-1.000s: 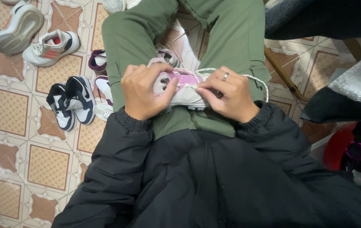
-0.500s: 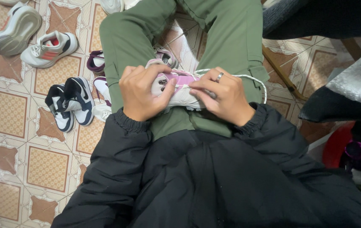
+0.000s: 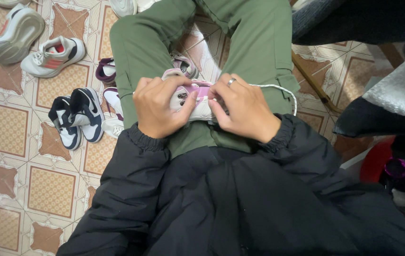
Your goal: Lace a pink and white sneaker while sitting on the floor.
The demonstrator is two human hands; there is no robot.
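Both hands were on the pink-and-white shoe (image 3: 194,100) in the lap: the left hand (image 3: 157,108) clutched its side, the right hand (image 3: 243,111) seemingly pinched the white lace (image 3: 278,90). Navy sneakers (image 3: 77,116) sat on the floor (image 3: 8,128).

No packages, labels, signs or screens show here — only shoes, clothing.

Floor was tiled (image 3: 8,128), with a navy-and-white sneaker pair (image 3: 75,117) near its left edge and two grey-white trainers (image 3: 32,42) by the top-left corner.
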